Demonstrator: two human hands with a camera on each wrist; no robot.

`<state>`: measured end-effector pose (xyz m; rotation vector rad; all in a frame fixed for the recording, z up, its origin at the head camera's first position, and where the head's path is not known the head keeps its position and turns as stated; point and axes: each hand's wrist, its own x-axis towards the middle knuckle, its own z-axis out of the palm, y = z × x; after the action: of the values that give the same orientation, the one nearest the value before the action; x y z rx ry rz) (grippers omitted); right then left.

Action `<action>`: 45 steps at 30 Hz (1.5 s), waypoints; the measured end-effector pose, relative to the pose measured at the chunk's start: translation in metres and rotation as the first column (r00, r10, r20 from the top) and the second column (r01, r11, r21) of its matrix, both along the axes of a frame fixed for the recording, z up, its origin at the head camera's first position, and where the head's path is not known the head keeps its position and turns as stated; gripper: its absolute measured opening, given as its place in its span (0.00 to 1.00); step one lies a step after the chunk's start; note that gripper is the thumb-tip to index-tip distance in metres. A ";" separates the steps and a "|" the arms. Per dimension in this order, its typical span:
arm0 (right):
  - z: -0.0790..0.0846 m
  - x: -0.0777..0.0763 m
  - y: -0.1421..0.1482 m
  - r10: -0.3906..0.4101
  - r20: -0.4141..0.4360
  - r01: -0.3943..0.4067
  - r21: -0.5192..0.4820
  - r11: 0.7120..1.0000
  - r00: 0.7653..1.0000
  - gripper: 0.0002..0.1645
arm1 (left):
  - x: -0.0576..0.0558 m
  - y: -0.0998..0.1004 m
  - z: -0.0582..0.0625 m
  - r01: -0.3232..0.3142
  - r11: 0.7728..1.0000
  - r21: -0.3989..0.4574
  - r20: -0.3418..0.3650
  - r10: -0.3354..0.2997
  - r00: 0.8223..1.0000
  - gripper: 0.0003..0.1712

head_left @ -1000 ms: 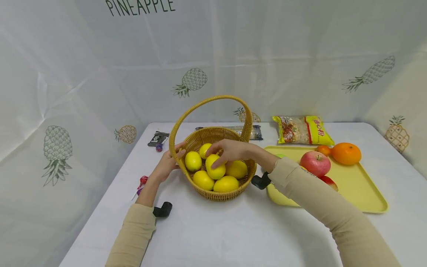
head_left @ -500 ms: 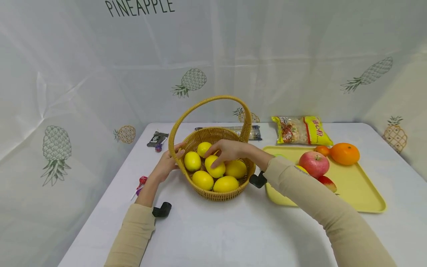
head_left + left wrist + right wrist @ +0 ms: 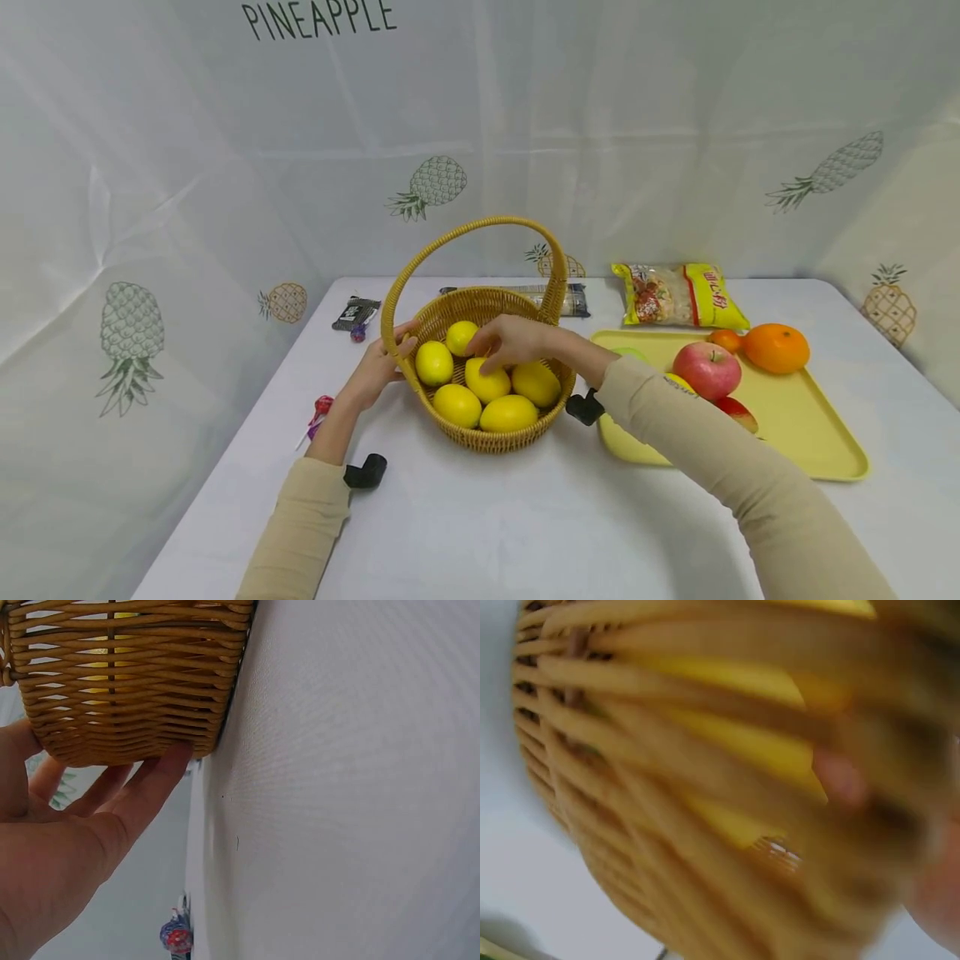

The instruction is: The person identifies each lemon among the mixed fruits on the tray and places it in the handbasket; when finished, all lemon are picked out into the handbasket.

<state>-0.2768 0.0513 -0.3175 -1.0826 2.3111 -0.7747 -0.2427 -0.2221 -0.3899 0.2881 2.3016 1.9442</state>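
A wicker basket [image 3: 491, 440] with a tall arched handle holds several yellow lemons [image 3: 457, 406]. My left hand [image 3: 372, 371] steadies its left side, near the foot of the handle. In the left wrist view the fingers [image 3: 154, 787] lie nearly straight against the woven wall. My right hand [image 3: 517, 337] reaches over the right rim into the basket. Its fingertips overlap the top of a middle lemon [image 3: 487, 385]. The right wrist view is blurred; it shows a lemon [image 3: 727, 750] and a fingertip through the weave.
Right of the basket, a yellow tray [image 3: 817, 442] holds an apple [image 3: 707, 371], an orange [image 3: 776, 348] and other fruit, partly behind the right sleeve. A yellow food bag [image 3: 678, 296] and a long packet [image 3: 573, 300] lie behind. Wrapped candies [image 3: 321, 408] are at left.
The middle lemon has sunk slightly below my right fingertips, and the lemon to its right has shifted a little to the right. My left hand has stayed at the basket's side.
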 end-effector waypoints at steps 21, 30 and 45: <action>0.077 -0.020 0.136 -0.156 0.463 0.256 -0.162 0.953 0.873 0.34 | 0.000 -0.001 0.002 -0.001 1.000 -0.026 -0.011 0.001 1.000 0.31; 0.035 0.006 0.203 -0.248 0.458 0.379 -0.220 0.899 0.854 0.33 | -0.001 -0.003 0.001 0.004 1.000 -0.030 -0.010 -0.004 1.000 0.32; -0.014 0.057 0.232 -0.480 0.160 0.505 -0.252 0.825 0.863 0.27 | 0.000 -0.001 0.004 0.004 0.999 -0.038 -0.005 -0.004 1.000 0.31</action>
<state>-0.2195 0.2837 -0.3312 -0.5237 2.4793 -1.3617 -0.2430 -0.2234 -0.3859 0.2944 2.3362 1.8984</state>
